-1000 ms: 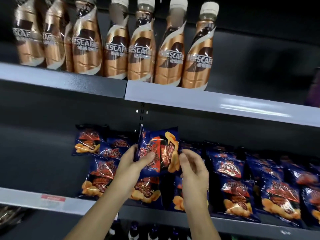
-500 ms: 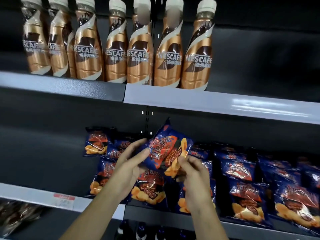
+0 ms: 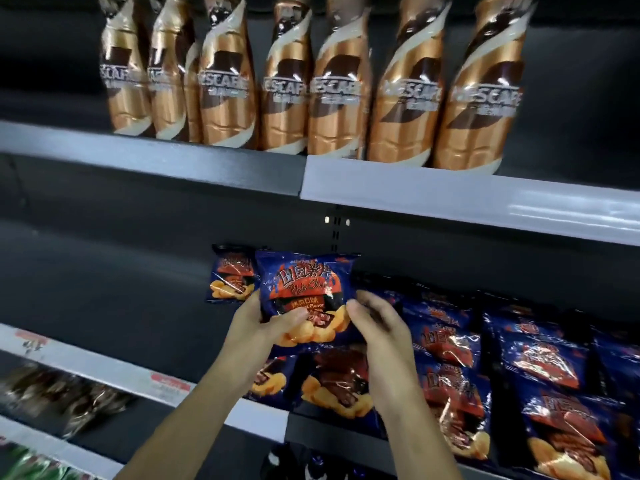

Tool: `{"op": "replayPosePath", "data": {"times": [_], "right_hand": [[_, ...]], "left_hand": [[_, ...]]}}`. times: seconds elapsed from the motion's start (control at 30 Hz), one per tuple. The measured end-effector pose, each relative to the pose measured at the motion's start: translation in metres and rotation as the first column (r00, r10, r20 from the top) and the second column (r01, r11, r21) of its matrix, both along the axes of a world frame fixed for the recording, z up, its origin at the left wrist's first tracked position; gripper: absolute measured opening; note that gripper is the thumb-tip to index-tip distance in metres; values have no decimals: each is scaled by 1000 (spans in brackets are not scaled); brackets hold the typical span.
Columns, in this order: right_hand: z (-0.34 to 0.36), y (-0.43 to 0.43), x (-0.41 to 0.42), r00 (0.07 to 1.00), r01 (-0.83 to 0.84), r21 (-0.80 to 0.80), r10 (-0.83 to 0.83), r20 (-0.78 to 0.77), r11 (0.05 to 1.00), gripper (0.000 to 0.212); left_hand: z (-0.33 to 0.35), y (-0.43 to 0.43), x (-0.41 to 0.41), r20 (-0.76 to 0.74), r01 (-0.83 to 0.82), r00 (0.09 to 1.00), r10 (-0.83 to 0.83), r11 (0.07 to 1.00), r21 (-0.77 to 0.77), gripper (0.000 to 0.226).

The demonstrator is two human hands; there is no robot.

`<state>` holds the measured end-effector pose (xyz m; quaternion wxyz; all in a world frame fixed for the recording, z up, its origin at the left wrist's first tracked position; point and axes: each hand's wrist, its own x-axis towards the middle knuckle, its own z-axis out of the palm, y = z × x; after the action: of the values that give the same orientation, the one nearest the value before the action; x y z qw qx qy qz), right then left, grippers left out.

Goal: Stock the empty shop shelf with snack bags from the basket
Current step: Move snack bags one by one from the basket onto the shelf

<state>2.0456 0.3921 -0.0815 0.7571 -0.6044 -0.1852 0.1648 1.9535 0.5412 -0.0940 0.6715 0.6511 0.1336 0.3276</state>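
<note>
The held snack bag (image 3: 304,292) is dark blue, with a red-orange flame panel, white lettering across the panel and golden-yellow crisps printed along the lower edge. The shelved bags (image 3: 446,341) follow the same scheme: dark blue ground, red centre block, yellow crisp print (glare streaks white across the foil). The coffee bottles (image 3: 332,98) are metallic copper-bronze with a cream diagonal swirl, a dark brown band and silver-white lettering. The shelf edge strips (image 3: 450,199) are pale grey-white; the lower strip carries a red label (image 3: 169,379). The back panel (image 3: 104,271) is dark charcoal grey.
</note>
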Motion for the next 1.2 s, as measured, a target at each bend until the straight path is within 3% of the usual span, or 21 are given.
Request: {"op": "replayPosePath", "data": {"times": [0.1,0.27,0.4,0.47,0.57,0.77,0.93,1.07,1.2], "right_hand": [[9,44,0,990,21,-75,-11,138,997,9],[11,136,1,970,64,-238,-4,242,969,14],[16,199,2,947,102,-351,18,322,931,23],[14,217,5,937,148,-392,-2,349,908,17],[10,227,10,930,246,-374,-109,351,894,2],[3,225,8,914,316,-384,-170,368,868,21],[0,220,5,923,301,-379,-168,345,875,14],[2,212,0,928,297,-344,-185,324,891,19],[4,192,-10,941,271,-261,-198,274,927,15]], "left_hand": [[3,37,-7,13,-43,999,42,999,14,29],[7,125,-17,32,-122,992,120,991,57,16],[1,199,-21,-26,-84,996,87,992,96,18],[-6,230,-19,-66,-62,995,69,993,100,20],[-27,259,-11,-144,-8,989,21,996,90,20],[-82,278,13,-275,93,958,-83,995,26,22],[-94,278,34,-363,-14,926,102,971,238,30],[-82,268,27,-273,-203,877,396,819,536,52],[-59,239,14,-163,-236,911,378,804,546,24]]}}
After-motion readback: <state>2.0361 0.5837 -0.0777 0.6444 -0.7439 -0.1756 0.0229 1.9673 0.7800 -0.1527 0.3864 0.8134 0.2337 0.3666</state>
